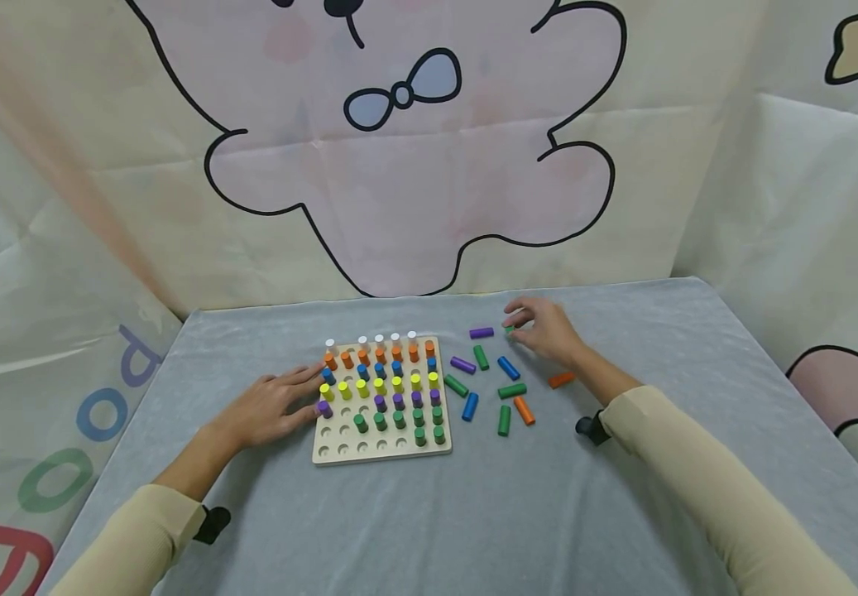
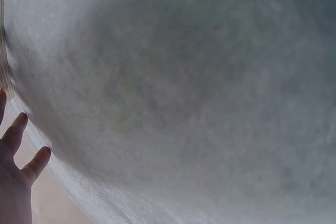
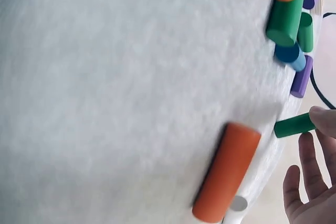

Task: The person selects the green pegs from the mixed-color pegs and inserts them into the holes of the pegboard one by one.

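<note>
A pale wooden pegboard (image 1: 380,455) on the cloth holds rows of white, orange, blue, yellow, purple and green pegs; several holes at its front and left are bare. My left hand (image 1: 268,410) lies at the board's left edge, fingers extended, some touching its side. In the left wrist view, that hand (image 2: 16,166) shows only in part. Beyond the loose pegs, my right hand (image 1: 548,331) pinches a green peg (image 3: 294,125) between thumb and fingers, just over the cloth. An orange peg (image 3: 227,172) lies near that hand.
Right of the board lie loose pegs: purple (image 1: 481,333), blue (image 1: 470,406), green (image 1: 504,420) and orange (image 1: 524,410), several in all. A grey cloth (image 1: 399,530) covers the table. A printed curtain (image 1: 414,182) hangs along the back and both sides.
</note>
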Tool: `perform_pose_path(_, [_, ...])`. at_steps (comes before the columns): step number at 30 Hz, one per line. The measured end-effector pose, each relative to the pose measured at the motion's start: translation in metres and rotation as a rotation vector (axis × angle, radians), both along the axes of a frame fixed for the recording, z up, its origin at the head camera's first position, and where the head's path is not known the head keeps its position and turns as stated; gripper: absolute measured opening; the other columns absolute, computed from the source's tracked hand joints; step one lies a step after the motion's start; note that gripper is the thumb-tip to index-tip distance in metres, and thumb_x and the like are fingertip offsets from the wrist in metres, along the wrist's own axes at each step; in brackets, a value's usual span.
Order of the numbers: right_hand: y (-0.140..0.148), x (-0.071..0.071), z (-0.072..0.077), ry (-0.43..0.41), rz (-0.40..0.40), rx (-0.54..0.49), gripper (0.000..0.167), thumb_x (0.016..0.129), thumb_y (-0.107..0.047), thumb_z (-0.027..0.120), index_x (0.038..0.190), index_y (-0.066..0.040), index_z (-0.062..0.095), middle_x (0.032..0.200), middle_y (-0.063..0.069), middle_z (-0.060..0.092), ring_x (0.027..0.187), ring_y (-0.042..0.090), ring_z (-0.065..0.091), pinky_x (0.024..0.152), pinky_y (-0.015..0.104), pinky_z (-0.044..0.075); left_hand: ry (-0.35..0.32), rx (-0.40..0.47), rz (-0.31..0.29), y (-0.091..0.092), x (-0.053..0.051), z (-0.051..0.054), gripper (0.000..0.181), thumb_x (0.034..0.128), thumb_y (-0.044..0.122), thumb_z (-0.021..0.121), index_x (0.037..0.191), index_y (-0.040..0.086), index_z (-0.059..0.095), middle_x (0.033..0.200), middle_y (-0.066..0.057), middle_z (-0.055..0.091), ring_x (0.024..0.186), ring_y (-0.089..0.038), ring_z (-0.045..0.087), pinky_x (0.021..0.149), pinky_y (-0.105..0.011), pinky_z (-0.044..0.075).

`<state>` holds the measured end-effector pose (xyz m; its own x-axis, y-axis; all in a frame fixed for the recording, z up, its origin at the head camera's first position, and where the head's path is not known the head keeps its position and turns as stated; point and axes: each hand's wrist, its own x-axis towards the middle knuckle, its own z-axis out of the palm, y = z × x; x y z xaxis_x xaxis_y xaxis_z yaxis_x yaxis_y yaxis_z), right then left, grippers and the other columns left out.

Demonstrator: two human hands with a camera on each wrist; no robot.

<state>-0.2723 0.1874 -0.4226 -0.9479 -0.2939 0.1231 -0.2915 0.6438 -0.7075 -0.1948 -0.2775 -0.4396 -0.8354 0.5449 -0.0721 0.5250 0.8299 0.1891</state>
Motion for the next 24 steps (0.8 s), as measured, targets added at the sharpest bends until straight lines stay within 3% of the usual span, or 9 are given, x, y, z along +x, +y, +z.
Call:
perform_pose_path(9, [-0.015,0.008,0.006,0.031,0.018,0.044,0.036,0.087,0.003,0.072,0.122,0.001,0.064,0.102,0.011,0.075,0.108,0.032,0.064,0.096,0.053,0.047,-0.006,-0.005,0.005,0.001,0.0,0.001,0.067,0.0992,0.052,0.051,0.15,0.009,0.045,0.157,-0.014,0.038,0.142,-0.04,0.036,0.103,-0.066,0.036])
perform_pose_path(16, [-0.032,0.02,0.017,0.062,0.115,-0.053,0.035,0.087,0.002,0.073,0.121,0.0,0.064,0.102,0.011,0.075,0.106,0.029,0.064,0.091,0.053,0.048,0.001,-0.007,-0.002,0.0,0.0,0.0,0.067,0.0993,0.052,0.051,0.15,0.009,0.044,0.157,-0.014,0.037,0.142,-0.04,0.036,0.102,-0.066,0.036])
perform_pose_path(24, [-0.062,0.043,0.034,0.073,0.257,-0.152,0.033,0.086,0.002,0.075,0.117,-0.003,0.065,0.101,0.009,0.076,0.095,0.02,0.068,0.086,0.052,0.051,0.0,-0.002,-0.005,0.0,0.0,0.0,0.067,0.0995,0.052,0.051,0.15,0.008,0.044,0.157,-0.014,0.037,0.142,-0.04,0.036,0.103,-0.066,0.036])
